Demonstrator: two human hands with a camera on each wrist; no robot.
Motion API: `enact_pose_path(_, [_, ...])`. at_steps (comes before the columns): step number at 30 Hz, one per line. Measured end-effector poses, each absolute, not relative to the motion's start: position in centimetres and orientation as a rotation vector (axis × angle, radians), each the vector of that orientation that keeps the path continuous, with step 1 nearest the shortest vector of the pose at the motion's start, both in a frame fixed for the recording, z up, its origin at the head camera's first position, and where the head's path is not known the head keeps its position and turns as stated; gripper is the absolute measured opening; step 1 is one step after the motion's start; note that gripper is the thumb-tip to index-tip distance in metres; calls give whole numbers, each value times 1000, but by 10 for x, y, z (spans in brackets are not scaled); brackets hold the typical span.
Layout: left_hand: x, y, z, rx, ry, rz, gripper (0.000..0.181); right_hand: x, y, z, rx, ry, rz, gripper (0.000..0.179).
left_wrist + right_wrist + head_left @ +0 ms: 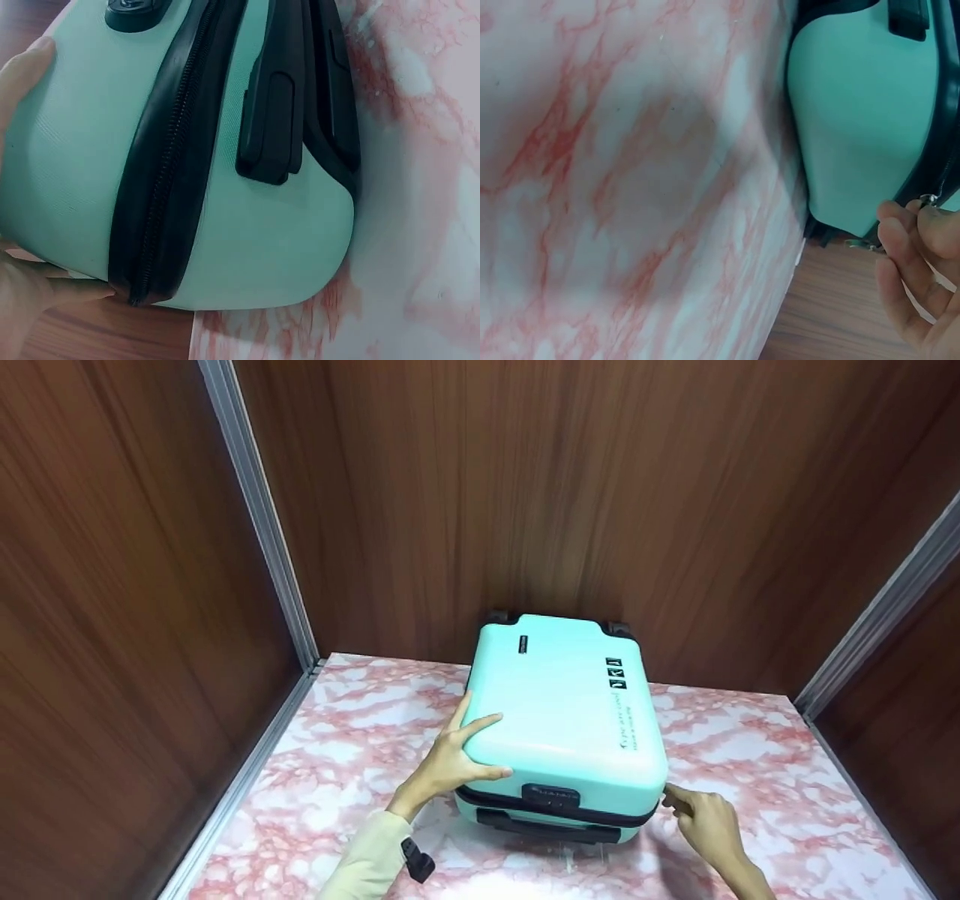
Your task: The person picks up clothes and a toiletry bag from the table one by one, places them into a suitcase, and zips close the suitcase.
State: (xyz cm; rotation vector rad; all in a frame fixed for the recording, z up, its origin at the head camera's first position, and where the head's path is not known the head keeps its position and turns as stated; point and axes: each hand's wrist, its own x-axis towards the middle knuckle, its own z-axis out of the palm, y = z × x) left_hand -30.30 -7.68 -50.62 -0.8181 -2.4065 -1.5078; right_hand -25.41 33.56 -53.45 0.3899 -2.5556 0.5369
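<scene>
A mint-green suitcase [562, 705] lies flat on the table, wheels toward the back wall. Its black zipper [169, 172] runs round the side, between a black lock [551, 795] and a black carry handle [547, 826]. Spread over the near left corner, my left hand [450, 757] rests its fingers on the top and side. At the near right corner my right hand [709, 817] has thumb and forefinger closed together on the zipper. In the right wrist view they pinch at a metal zipper slider [928, 200]; the fingers hide the pull tab. A second metal pull [861, 244] shows just past the fingertips.
The table [360, 720] has a red and white marbled top. Brown wood-grain panels [465, 495] enclose it at the back and both sides, with metal strips [262, 510] at the corners. A black strap end [418, 861] hangs at the left sleeve.
</scene>
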Motion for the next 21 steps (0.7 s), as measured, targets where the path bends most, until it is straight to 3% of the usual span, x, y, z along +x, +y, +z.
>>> enact_pose_path(14, [-304, -78, -509, -796, -2392, -1502, 81, -244, 332, -529, 405, -2628, 540, 50])
enact_pose_path(21, [-306, -78, -512, -897, -2322, -1383, 80, -240, 326, -535, 366, -2568, 602, 29])
